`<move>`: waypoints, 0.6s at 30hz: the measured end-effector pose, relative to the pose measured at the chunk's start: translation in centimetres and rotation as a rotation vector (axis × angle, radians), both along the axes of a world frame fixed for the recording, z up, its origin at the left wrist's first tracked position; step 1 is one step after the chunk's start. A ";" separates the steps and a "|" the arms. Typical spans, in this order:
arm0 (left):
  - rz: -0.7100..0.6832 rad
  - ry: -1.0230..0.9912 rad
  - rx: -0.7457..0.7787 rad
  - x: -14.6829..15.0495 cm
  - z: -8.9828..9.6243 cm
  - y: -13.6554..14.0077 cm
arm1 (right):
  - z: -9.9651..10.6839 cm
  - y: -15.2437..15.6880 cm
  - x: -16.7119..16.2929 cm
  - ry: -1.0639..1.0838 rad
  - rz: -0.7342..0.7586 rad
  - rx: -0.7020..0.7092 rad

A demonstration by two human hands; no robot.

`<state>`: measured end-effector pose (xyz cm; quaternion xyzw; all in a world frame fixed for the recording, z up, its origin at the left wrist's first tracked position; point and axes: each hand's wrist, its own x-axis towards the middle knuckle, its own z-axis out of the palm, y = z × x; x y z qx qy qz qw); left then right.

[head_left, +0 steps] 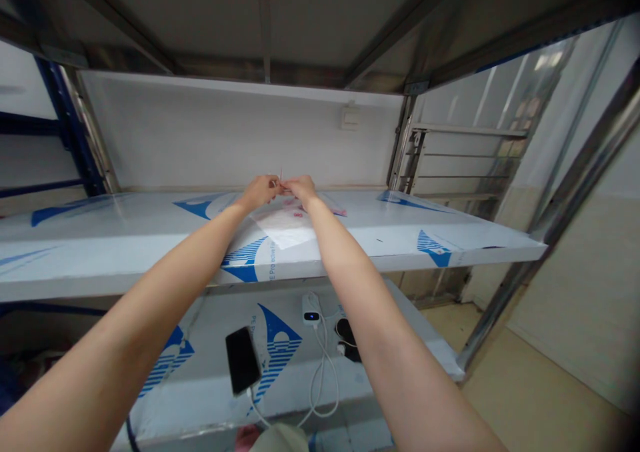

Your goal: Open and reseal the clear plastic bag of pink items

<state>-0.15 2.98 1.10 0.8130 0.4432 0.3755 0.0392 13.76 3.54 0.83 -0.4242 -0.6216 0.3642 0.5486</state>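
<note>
My left hand (260,191) and my right hand (301,189) meet near the back of the middle shelf, with their fingers closed in a pinch. A thin pinkish strand (281,172) sticks up between the fingertips; what exactly it is I cannot make out. Beneath the hands lies a thin white sheet (284,235) with red marks, tilted towards the shelf's front edge. Part of a pink printed piece (340,211) shows beyond my right wrist, and my right arm hides some of the sheet.
The film-covered metal shelf (367,242) has another shelf (220,25) overhead. On the lower shelf (210,329) lie a phone (243,361) on a white cable, a white power bank (311,310) with a lit display and a black object (346,332). Metal posts (500,309) flank the shelves.
</note>
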 end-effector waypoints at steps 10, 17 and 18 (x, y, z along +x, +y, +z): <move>0.449 0.080 0.253 1.0 1.0 -1.7 | 0.5 -0.2 -0.2 -0.301 -0.229 0.083; 0.313 0.216 0.491 0.5 0.7 -1.9 | 0.6 -0.4 0.0 -0.315 -0.246 0.087; 0.263 0.251 0.526 0.4 0.5 -1.7 | 0.5 -0.5 0.1 -0.347 -0.267 0.103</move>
